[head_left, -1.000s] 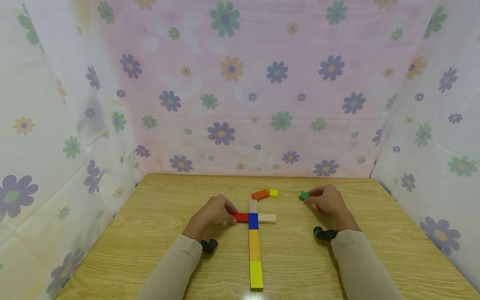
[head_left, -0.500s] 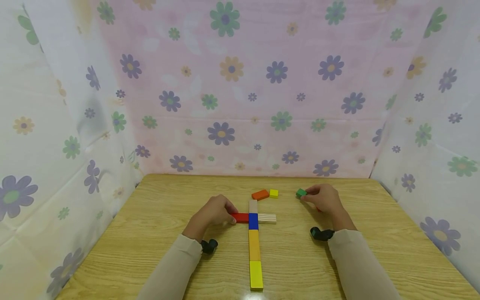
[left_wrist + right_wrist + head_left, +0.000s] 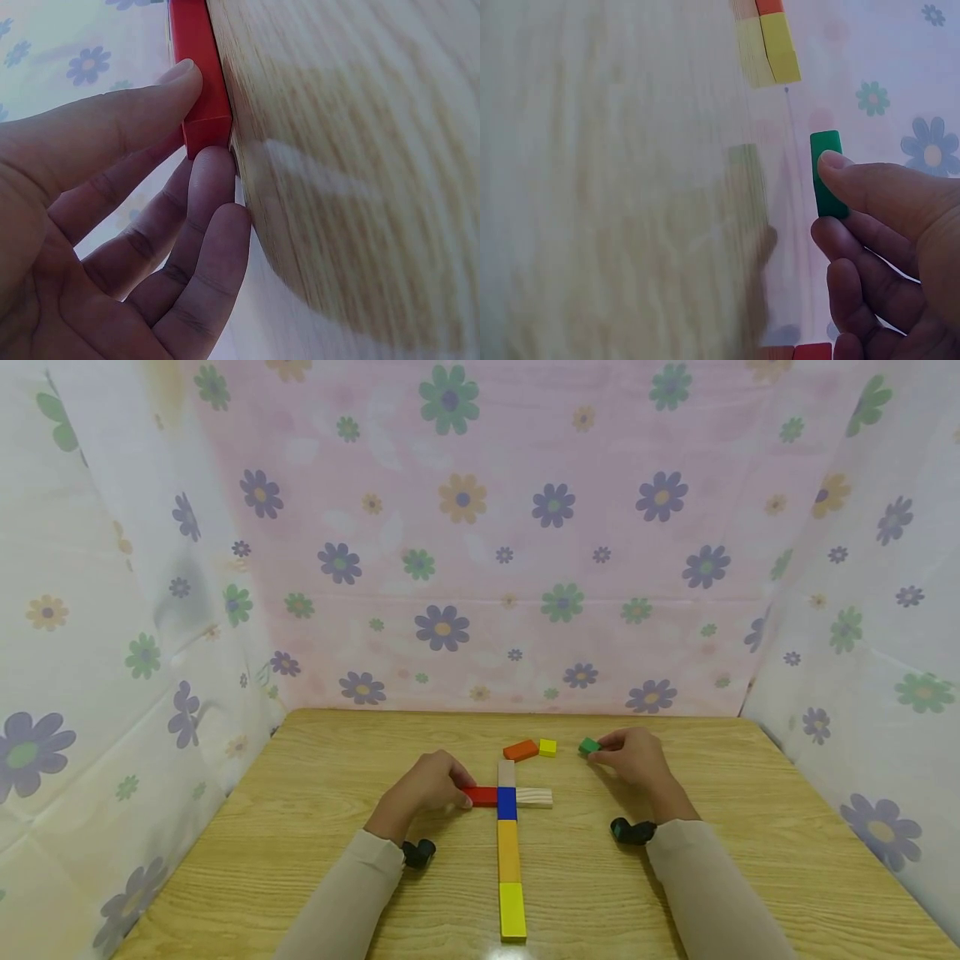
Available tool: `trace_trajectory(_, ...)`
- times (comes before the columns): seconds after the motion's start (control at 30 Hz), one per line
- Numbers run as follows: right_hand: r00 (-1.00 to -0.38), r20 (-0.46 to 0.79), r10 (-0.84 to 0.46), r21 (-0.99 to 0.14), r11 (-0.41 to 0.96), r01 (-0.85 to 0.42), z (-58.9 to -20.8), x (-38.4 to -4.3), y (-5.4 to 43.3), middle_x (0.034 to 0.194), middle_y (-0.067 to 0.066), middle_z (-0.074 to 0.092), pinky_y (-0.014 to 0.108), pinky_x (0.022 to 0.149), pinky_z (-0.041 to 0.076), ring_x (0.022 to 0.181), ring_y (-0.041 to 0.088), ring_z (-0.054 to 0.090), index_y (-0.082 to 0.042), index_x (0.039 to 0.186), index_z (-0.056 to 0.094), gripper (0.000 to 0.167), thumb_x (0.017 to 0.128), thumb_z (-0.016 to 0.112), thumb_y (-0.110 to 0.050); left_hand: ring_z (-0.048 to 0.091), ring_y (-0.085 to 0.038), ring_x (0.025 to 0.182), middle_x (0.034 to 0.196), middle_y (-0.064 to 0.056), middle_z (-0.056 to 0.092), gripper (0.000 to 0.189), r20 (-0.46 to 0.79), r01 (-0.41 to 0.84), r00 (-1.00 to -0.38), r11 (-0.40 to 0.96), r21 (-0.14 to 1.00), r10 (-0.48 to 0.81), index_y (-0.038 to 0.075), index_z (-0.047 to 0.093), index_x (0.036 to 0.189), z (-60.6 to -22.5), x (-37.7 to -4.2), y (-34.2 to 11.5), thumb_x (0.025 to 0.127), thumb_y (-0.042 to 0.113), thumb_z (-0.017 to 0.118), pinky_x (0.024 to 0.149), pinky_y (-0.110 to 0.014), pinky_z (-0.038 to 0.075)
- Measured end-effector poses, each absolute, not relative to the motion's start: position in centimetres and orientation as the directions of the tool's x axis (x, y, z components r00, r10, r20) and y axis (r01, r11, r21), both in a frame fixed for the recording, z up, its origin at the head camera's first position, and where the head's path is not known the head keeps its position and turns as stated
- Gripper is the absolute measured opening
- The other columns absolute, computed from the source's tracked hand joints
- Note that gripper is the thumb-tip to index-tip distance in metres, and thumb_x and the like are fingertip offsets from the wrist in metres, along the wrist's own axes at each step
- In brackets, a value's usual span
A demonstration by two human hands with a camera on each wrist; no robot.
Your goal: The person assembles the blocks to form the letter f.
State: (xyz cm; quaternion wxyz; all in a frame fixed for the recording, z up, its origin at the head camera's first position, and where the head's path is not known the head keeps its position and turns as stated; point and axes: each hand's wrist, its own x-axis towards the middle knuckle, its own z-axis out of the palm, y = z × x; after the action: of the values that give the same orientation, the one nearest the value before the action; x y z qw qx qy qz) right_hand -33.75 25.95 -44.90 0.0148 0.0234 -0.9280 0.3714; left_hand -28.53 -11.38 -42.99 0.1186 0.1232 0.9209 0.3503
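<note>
My left hand [image 3: 431, 783] pinches the outer end of a red block [image 3: 204, 67], which lies flat against the left side of a blue block [image 3: 507, 803]. Between thumb and fingertips, my right hand [image 3: 636, 758] holds a small green block [image 3: 827, 174] raised off the table, at the back right. Around the blue block, others form a cross: a pale wooden block [image 3: 506, 772] behind it, another pale wooden block [image 3: 534, 797] on its right, then an orange-yellow block [image 3: 508, 852] and a long yellow block [image 3: 512, 912] towards me.
Behind the cross lie an orange block [image 3: 521, 750] and a small yellow block [image 3: 547, 747], side by side on the wooden table [image 3: 337, 727]. A second red block [image 3: 814, 352] shows at the right wrist view's lower edge. Flowered cloth [image 3: 480, 568] walls the table's back and sides.
My right hand has carried the green block leftward, towards the small yellow block. The left hand has stayed on the red block, and the cross has not moved.
</note>
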Motion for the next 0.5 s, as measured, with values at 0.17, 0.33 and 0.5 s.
trace_trajectory(0.17,-0.997,0.068,-0.048,-0.686,0.723,-0.082,-45.1,-33.9,25.5,0.109,0.011,0.076,0.047,0.089,0.058,0.1,0.029,0.07,-0.004,0.122,0.075,0.043,0.092,0.08,-0.034,0.065,-0.021,0.101,0.101,0.002,0.075,0.02,-0.132,0.152,-0.939,0.728,0.669,0.318,0.015,0.082,0.102,-43.1,-28.6,-11.4,0.083,0.012,0.087,0.096,-0.047,0.055)
trace_trajectory(0.33,-0.996,0.073,-0.052,-0.684,0.724,-0.087,-45.1,-33.9,24.9,0.107,0.01,0.077,0.047,0.088,0.058,0.099,0.028,0.07,-0.004,0.122,0.075,0.042,0.092,0.08,-0.034,0.065,-0.021,0.102,0.102,0.001,0.075,0.021,-0.133,0.155,-0.937,0.729,0.667,0.322,0.014,0.082,0.103,-43.0,-28.7,-11.4,0.083,0.011,0.087,0.095,-0.046,0.056)
trace_trajectory(0.5,-0.996,0.068,-0.055,-0.683,0.725,-0.087,-45.0,-33.8,24.3,0.106,0.011,0.077,0.045,0.086,0.059,0.097,0.027,0.071,-0.003,0.12,0.075,0.041,0.091,0.081,-0.032,0.065,-0.021,0.102,0.102,0.002,0.075,0.02,-0.135,0.155,-0.938,0.731,0.664,0.32,0.015,0.082,0.102,-43.0,-28.7,-11.5,0.083,0.012,0.087,0.095,-0.046,0.056)
